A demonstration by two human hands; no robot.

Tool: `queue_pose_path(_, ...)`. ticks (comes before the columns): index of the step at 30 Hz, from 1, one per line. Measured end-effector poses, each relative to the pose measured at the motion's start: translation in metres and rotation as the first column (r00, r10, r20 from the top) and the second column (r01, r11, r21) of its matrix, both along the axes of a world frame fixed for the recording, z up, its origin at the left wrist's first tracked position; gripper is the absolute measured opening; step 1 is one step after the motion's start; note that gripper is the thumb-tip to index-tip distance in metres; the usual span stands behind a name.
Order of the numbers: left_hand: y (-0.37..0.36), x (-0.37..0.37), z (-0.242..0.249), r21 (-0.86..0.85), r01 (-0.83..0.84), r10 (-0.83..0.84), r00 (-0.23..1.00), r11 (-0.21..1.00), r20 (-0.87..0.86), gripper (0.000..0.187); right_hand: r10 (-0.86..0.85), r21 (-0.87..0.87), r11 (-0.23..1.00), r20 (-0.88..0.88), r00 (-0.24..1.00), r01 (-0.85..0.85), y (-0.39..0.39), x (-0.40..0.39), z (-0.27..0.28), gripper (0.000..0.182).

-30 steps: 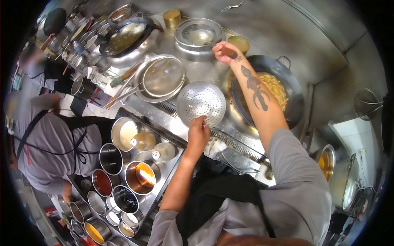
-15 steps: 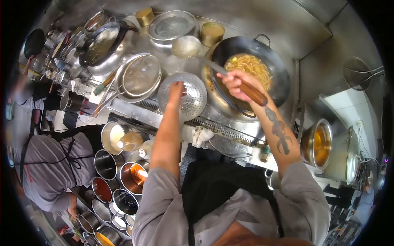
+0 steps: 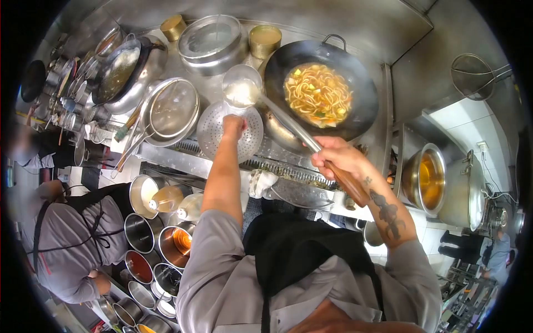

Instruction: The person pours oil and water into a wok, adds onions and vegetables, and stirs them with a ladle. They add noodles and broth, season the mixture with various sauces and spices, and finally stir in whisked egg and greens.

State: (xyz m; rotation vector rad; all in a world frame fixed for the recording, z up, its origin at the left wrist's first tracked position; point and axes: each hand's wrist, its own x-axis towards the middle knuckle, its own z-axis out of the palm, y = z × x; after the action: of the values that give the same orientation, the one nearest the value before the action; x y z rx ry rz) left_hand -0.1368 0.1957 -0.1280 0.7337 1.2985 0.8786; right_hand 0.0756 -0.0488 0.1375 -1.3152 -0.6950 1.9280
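My right hand (image 3: 338, 158) is wrapped round the wooden handle of a metal ladle (image 3: 242, 87), whose bowl is up and to the left, holding something whitish. My left hand (image 3: 234, 127) is closed over a round perforated strainer (image 3: 209, 132); what its fingers grip is hidden. The ladle's bowl hangs just beyond my left hand, near the strainer's far edge. To the right, a black wok (image 3: 363, 83) holds noodles (image 3: 316, 91) with vegetable pieces in broth. The wok's far loop handle points away from me.
A sieve over a bowl (image 3: 173, 108) sits left of the strainer. Behind stand a covered pot (image 3: 210, 41) and two tins (image 3: 265, 40). Sauce pots (image 3: 140, 233) and bottles are at lower left, beside a co-worker (image 3: 78, 238). A basin of amber liquid (image 3: 427, 180) is at right.
The ladle and my right hand have come nearer to my body, uncovering the noodles. My left hand stays over the strainer. The whole view has shifted somewhat.
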Motion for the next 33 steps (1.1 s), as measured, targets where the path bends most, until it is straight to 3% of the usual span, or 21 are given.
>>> queue_pose_path(2, 0.003, 0.001, 0.003, 0.006, 0.037, -0.037, 0.999, 0.999, 0.034, 0.011, 0.035, 0.033, 0.999, 0.073, 0.997, -0.038, -0.006, -0.001, 0.003, 0.043)
queue_pose_path(5, 0.026, 0.000, -0.026, -0.086, 0.109, -0.095, 0.984, 0.990, 0.154, 0.009, 0.024, 0.058, 0.998, 0.186, 0.982, -0.035, -0.014, -0.008, 0.009, 0.021)
queue_pose_path(6, 0.024, 0.001, -0.022, -0.058, 0.132, -0.125, 0.986, 0.990, 0.111, 0.008, 0.054, 0.088, 0.993, 0.231, 0.972, -0.076, -0.018, -0.009, 0.007, 0.034)
queue_pose_path(9, 0.018, 0.005, -0.006, 0.002, 0.155, -0.155, 0.987, 0.988, 0.037, 0.013, 0.035, 0.204, 0.971, 0.404, 0.914, -0.127, -0.045, -0.017, 0.005, 0.051)
queue_pose_path(10, 0.014, 0.005, 0.002, 0.006, 0.130, -0.130, 0.990, 0.991, 0.053, 0.016, 0.051, 0.205, 0.963, 0.495, 0.867, -0.174, -0.057, -0.017, 0.001, 0.062)
queue_pose_path(11, 0.006, 0.005, 0.010, 0.008, 0.107, -0.107, 0.992, 0.994, 0.069, 0.020, 0.028, 0.274, 0.924, 0.645, 0.764, -0.266, -0.070, -0.016, -0.017, 0.060)
queue_pose_path(13, -0.009, -0.002, 0.015, 0.086, 0.132, -0.124, 0.988, 0.988, -0.089, 0.027, -0.092, 0.370, 0.808, 0.848, 0.522, -0.459, -0.082, -0.017, -0.031, 0.059)
queue_pose_path(15, -0.013, -0.008, 0.017, 0.160, 0.217, -0.166, 0.945, 0.963, -0.281, 0.033, -0.016, 0.310, 0.839, 0.835, 0.550, -0.446, -0.092, -0.011, -0.009, 0.058)
queue_pose_path(17, -0.008, -0.020, -0.013, 0.201, 0.362, -0.222, 0.837, 0.910, -0.500, 0.042, -0.050, 0.355, 0.823, 0.823, 0.566, -0.444, -0.106, -0.007, 0.001, 0.057)
queue_pose_path(18, 0.004, -0.028, -0.055, 0.333, 0.452, -0.126, 0.728, 0.828, -0.674, 0.048, -0.125, 0.430, 0.782, 0.817, 0.563, -0.451, -0.115, -0.004, -0.005, 0.057)
queue_pose_path(20, -0.028, -0.034, -0.035, 0.191, 0.663, -0.093, 0.368, 0.724, -0.925, 0.052, -0.285, 0.544, 0.675, 0.815, 0.504, -0.499, -0.126, 0.001, -0.029, 0.056)
queue_pose_path(21, -0.050, -0.039, -0.023, 0.074, 0.733, -0.058, 0.154, 0.677, -0.986, 0.053, -0.208, 0.467, 0.733, 0.846, 0.491, -0.494, -0.131, 0.003, -0.032, 0.055)
queue_pose_path(22, -0.063, -0.040, -0.014, 0.119, 0.704, -0.095, 0.258, 0.701, -0.961, 0.042, -0.129, 0.385, 0.781, 0.870, 0.476, -0.491, -0.132, 0.007, -0.032, 0.055)
queue_pose_path(23, -0.070, -0.039, -0.002, 0.135, 0.747, -0.048, 0.218, 0.651, -0.975, 0.037, -0.050, 0.301, 0.819, 0.885, 0.462, -0.488, -0.132, 0.012, -0.034, 0.054)
queue_pose_path(25, -0.083, -0.044, 0.004, 0.131, 0.821, 0.036, 0.133, 0.556, -0.990, 0.029, -0.107, 0.370, 0.766, 0.879, 0.464, -0.525, -0.136, 0.025, -0.041, 0.053)
queue_pose_path(26, -0.089, -0.042, 0.006, 0.320, 0.734, 0.118, 0.314, 0.599, -0.942, 0.022, -0.138, 0.405, 0.739, 0.873, 0.468, -0.538, -0.141, 0.029, -0.045, 0.053)
queue_pose_path(30, -0.128, -0.039, 0.050, 0.540, 0.538, 0.209, 0.556, 0.647, -0.804, 0.013, -0.247, 0.523, 0.692, 0.819, 0.518, -0.497, -0.155, 0.039, -0.057, 0.050)
queue_pose_path(33, -0.163, -0.041, 0.059, 0.606, 0.382, 0.318, 0.593, 0.698, -0.740, 0.013, -0.204, 0.466, 0.710, 0.854, 0.479, -0.528, -0.152, 0.051, -0.060, 0.050)
